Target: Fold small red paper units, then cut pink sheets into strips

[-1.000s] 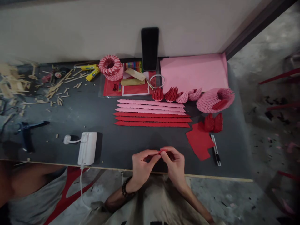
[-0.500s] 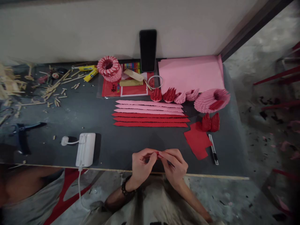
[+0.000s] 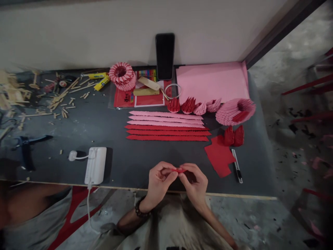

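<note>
Both hands meet just above the near edge of the dark grey table (image 3: 125,163). My left hand (image 3: 158,182) and my right hand (image 3: 195,182) pinch a small red paper piece (image 3: 178,170) between thumbs and fingertips. Beyond them lie long rows of pink paper pieces (image 3: 166,118) and red paper pieces (image 3: 168,133). To the right sit a cut sheet of red paper (image 3: 220,156) and a craft knife (image 3: 237,166).
A phone (image 3: 164,55) leans on the wall. Near it are a pink-and-white folded ring (image 3: 122,74), pink sheets (image 3: 212,81), a pink folded bowl (image 3: 235,111) and small folded clusters (image 3: 194,105). A white power bank (image 3: 95,165) lies left; wooden sticks (image 3: 56,100) litter the far left.
The hands stayed in place; the fingers shifted slightly on the red piece, which now shows flatter between them. The view moved a little.
</note>
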Available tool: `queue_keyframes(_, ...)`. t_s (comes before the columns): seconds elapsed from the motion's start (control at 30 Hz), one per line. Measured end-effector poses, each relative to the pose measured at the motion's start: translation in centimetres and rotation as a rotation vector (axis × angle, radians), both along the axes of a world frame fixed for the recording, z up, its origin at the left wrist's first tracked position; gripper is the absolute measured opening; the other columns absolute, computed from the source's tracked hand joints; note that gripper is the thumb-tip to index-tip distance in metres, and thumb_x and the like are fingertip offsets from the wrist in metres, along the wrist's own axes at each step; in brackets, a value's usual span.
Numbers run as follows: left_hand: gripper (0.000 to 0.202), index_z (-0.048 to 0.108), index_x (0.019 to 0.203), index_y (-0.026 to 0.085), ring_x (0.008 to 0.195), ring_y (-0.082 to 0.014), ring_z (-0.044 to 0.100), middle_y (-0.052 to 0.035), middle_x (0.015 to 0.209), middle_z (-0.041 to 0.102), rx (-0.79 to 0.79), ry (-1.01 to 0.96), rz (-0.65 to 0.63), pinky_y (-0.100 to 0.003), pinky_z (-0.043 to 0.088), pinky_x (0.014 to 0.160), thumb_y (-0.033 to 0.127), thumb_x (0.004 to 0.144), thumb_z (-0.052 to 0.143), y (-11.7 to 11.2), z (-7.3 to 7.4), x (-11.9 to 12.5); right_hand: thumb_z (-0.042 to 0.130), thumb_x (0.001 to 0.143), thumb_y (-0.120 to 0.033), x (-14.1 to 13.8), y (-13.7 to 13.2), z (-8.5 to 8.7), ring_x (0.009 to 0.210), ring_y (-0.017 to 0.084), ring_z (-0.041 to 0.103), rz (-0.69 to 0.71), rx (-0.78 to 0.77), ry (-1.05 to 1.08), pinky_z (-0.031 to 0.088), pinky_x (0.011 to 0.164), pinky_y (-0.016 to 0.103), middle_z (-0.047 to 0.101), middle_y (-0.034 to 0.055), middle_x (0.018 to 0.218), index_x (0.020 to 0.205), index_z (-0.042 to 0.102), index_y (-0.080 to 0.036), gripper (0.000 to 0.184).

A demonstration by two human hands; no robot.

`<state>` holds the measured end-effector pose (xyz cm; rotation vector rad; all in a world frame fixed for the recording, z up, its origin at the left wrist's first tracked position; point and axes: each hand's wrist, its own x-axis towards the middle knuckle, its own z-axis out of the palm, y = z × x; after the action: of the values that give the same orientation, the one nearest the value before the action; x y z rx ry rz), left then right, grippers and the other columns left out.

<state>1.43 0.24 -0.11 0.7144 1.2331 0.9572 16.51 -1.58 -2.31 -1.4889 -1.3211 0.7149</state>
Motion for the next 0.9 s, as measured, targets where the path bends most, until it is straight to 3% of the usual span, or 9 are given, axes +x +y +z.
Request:
queue_keyframes(0.07, 0.020, 0.075, 0.094, 0.019, 0.094, -0.0238, 0.084, -0.0089, 0.095, 0.086, 0.060, 0.070, -0.018, -0.032, 0.068, 0.086, 0.037, 0.090, 0.082, 0.0, 0.2, 0.2, 0.077, 0.092, -0.028, -0.3, 0.0, 0.3, 0.081, 0.019, 0.077, -0.029, -0.045, 0.020, 0.065, 0.070, 0.031, 0.080, 0.0037, 0.092, 0.097, 0.079, -0.025, 0.006)
queue_keyframes(0.17, 0.009, 0.079, 0.097, 0.023, 0.105, -0.0235, 0.082, -0.0088, 0.110, 0.086, 0.246, 0.335, -0.064, -0.035, 0.066, 0.095, 0.030, 0.095, 0.075, 0.0, 0.4, 0.0, 0.074, 0.094, -0.023, -0.3, 0.1, 0.6, 0.080, 0.018, 0.077, -0.057, -0.016, -0.040, 0.065, 0.072, 0.030, 0.081, 0.0023, 0.092, 0.096, 0.079, -0.026, 0.006)
queue_keyframes(0.3, 0.010, 0.083, 0.099, 0.027, 0.091, -0.0204, 0.081, -0.0035, 0.099, 0.086, 0.339, 0.547, -0.136, -0.033, 0.066, 0.089, 0.030, 0.094, 0.076, 0.3, 0.1, -0.6, 0.072, 0.095, -0.020, 0.0, 0.2, 0.6, 0.083, 0.017, 0.080, 0.005, 0.036, -0.108, 0.066, 0.078, 0.028, 0.083, 0.0015, 0.093, 0.098, 0.078, -0.025, 0.009)
queue_keyframes(0.43, 0.013, 0.085, 0.096, 0.026, 0.085, -0.0177, 0.081, -0.0012, 0.092, 0.087, 0.271, 0.506, -0.204, -0.027, 0.065, 0.083, 0.031, 0.096, 0.074, 0.7, 0.0, -1.0, 0.071, 0.096, -0.023, -0.1, 0.2, 0.6, 0.070, 0.014, 0.077, 0.009, -0.046, -0.103, 0.063, 0.068, 0.024, 0.082, -0.0011, 0.085, 0.097, 0.078, -0.024, 0.007)
queue_keyframes(0.57, 0.012, 0.086, 0.094, 0.023, 0.081, -0.0164, 0.080, -0.0019, 0.090, 0.086, 0.247, 0.479, -0.179, -0.025, 0.065, 0.080, 0.028, 0.094, 0.075, 0.8, 0.0, -0.9, 0.072, 0.095, -0.021, -0.7, 0.3, 0.7, 0.066, 0.012, 0.074, -0.026, -0.053, -0.045, 0.062, 0.064, 0.023, 0.080, -0.0011, 0.082, 0.094, 0.076, -0.023, 0.005)
queue_keyframes(0.73, 0.012, 0.086, 0.095, 0.020, 0.080, -0.0167, 0.081, -0.0038, 0.089, 0.086, 0.250, 0.449, -0.125, -0.025, 0.066, 0.080, 0.027, 0.092, 0.077, 0.4, 0.1, -0.6, 0.073, 0.090, -0.007, -0.9, -0.3, -0.4, 0.080, 0.016, 0.078, -0.028, 0.243, -0.155, 0.067, 0.074, 0.028, 0.082, 0.0013, 0.094, 0.109, 0.077, -0.027, 0.027)
queue_keyframes(0.9, 0.025, 0.084, 0.104, 0.021, 0.086, -0.0225, 0.084, -0.0075, 0.097, 0.088, 0.200, 0.217, -0.139, -0.034, 0.071, 0.080, 0.042, 0.099, 0.072, 0.2, 0.5, -0.9, 0.071, 0.091, -0.004, 0.3, -0.8, -1.6, 0.098, 0.022, 0.080, 0.092, 0.445, -0.319, 0.069, 0.081, 0.034, 0.082, 0.0084, 0.113, 0.126, 0.078, -0.026, 0.042)
